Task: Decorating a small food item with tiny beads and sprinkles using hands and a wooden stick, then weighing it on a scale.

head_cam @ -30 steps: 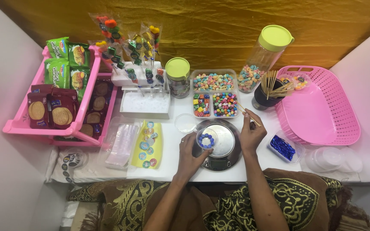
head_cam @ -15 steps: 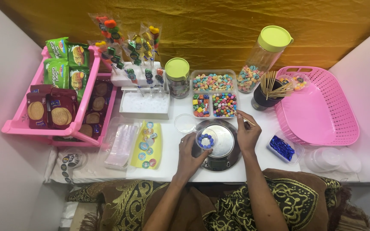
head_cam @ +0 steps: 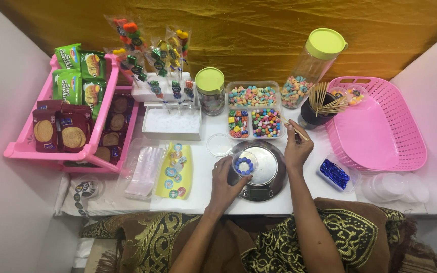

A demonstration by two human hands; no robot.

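left hand (head_cam: 227,183) holds a small cup (head_cam: 244,163) of blue and white candies.

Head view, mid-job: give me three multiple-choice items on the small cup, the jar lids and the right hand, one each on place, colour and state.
1. Where is the small clear cup?
A. on the round metal scale
B. in the pink basket
C. on the pink rack

2. What colour are the lids of the short jar and the tall jar?
A. red
B. yellow-green
C. black

3. What is the right hand doing?
A. lying flat and empty
B. gripping a jar
C. holding a thin wooden stick

Answers: 1 A, the cup sits on the scale's pan with the left hand at it; 2 B, both lids are yellow-green; 3 C, the stick passes through its fingers.
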